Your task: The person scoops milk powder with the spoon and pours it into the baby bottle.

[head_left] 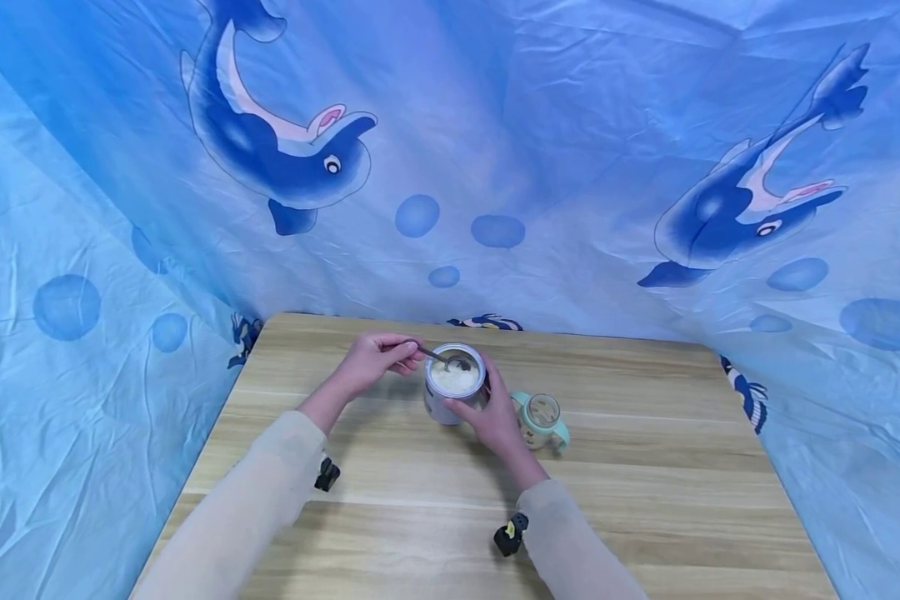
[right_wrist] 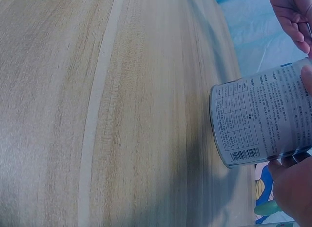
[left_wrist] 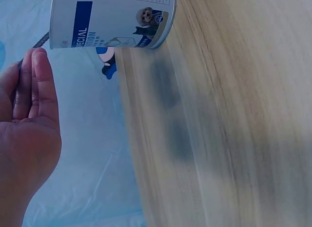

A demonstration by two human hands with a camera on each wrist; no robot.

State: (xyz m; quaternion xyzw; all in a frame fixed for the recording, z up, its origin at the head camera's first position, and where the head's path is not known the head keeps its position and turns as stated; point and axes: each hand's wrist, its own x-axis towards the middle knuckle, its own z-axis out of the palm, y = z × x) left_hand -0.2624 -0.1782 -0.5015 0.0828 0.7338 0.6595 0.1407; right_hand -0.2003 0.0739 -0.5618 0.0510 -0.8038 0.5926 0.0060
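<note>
My left hand (head_left: 373, 364) pinches the handle of a dark metal spoon (head_left: 431, 354) between thumb and fingers. The spoon's bowl is inside an open tin (head_left: 441, 408) of pale powder (head_left: 453, 379), right at the powder's surface. Around the tin's right side curls my right hand (head_left: 499, 417), its thumb on the near wall. In the left wrist view the tin (left_wrist: 114, 22) has a blue and white label with a dog and a cat. Printed text, a table and a barcode cover the tin (right_wrist: 263, 117) in the right wrist view.
Just right of my right hand stands a small clear bottle (head_left: 544, 410) with mint-green handles, partly behind the hand. The wooden table (head_left: 645, 417) ends at blue dolphin-print sheets (head_left: 570, 167) at the back and sides.
</note>
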